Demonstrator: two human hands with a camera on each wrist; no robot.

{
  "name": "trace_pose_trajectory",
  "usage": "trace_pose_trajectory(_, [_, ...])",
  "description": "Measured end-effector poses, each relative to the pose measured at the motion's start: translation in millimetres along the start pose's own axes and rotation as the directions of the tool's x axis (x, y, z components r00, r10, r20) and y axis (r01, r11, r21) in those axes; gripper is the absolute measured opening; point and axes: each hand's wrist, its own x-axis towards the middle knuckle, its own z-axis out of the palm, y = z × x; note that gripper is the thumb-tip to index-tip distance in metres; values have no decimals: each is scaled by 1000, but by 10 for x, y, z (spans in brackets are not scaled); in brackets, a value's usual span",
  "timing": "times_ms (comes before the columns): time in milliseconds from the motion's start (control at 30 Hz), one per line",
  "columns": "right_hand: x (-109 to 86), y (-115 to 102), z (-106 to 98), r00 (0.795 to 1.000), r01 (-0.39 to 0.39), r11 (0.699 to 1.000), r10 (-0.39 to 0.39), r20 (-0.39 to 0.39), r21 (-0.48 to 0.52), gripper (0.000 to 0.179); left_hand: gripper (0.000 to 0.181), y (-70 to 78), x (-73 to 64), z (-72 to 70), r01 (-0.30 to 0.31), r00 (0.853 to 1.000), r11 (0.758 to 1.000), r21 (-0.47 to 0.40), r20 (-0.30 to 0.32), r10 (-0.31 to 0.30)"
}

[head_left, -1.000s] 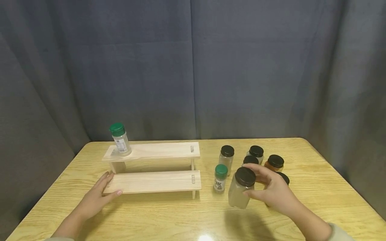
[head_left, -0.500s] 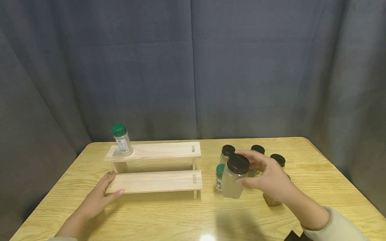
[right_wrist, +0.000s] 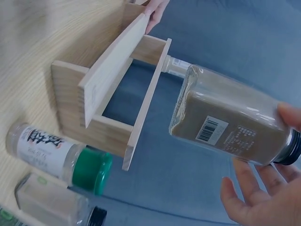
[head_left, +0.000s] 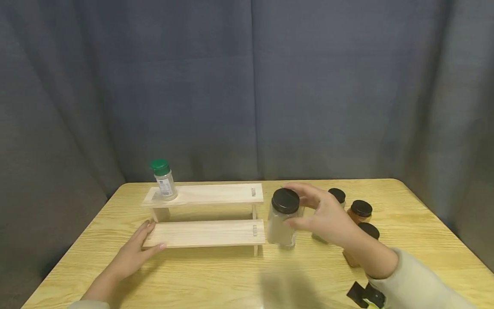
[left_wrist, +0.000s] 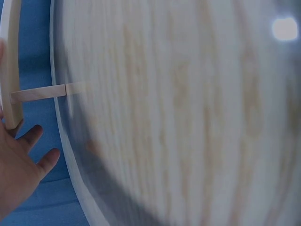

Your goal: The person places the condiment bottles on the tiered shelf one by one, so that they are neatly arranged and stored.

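Observation:
My right hand (head_left: 328, 221) grips a square, black-lidded spice jar (head_left: 281, 227) near its lid, raised off the table beside the rack's right end. Pale powder fills the jar, which bears a barcode label in the right wrist view. My left hand (head_left: 129, 257) rests at the left end of the two-tier wooden rack (head_left: 204, 234), thumb along the lower shelf's front edge. Its spread fingers (left_wrist: 47, 162) show in the left wrist view. A green-capped shaker (head_left: 165, 186) stands on the left of the upper shelf.
Several black-lidded jars (head_left: 361, 209) stand on the table (head_left: 216, 279) to the right, partly behind my right arm. Another green-capped shaker (right_wrist: 51, 153) and a square jar (right_wrist: 49, 200) appear near the rack in the right wrist view. A dark curtain (head_left: 173, 86) hangs behind.
My right hand has carried the spice jar leftward and up, close to the rack's right end. My left hand stays on the rack. The head view has shifted slightly.

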Motion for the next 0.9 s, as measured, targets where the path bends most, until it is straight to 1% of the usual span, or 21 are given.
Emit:
trace_pose_trajectory(100, [60, 8, 41, 1000, 11, 1000, -12, 3, 17, 61, 78, 18, 19, 35, 6, 1000, 1000, 1, 10, -6])
trace_pose_trajectory(300, [217, 20, 184, 999, -20, 999, 18, 28, 49, 60, 77, 31, 15, 47, -2, 1000, 1000, 9, 10, 2])
trace_pose_trajectory(400, [291, 12, 267, 999, -17, 998, 15, 38, 56, 60, 77, 33, 1, 45, -6, 1000, 1000, 16, 11, 6])
trace_pose_trajectory(567, [427, -7, 411, 999, 7, 999, -10, 50, 50, 60, 77, 25, -20, 35, 6, 1000, 1000, 27, 8, -6])
trace_pose_trajectory(733, [564, -20, 530, 999, 24, 998, -26, 40, 51, 59, 77, 30, -15, 23, 6, 1000, 1000, 11, 10, -6])
trace_pose_trajectory(900, [705, -56, 644, 997, 59, 994, -63, 37, 88, 56, 78, 49, 3, -18, -4, 1000, 1000, -6, 14, 4])
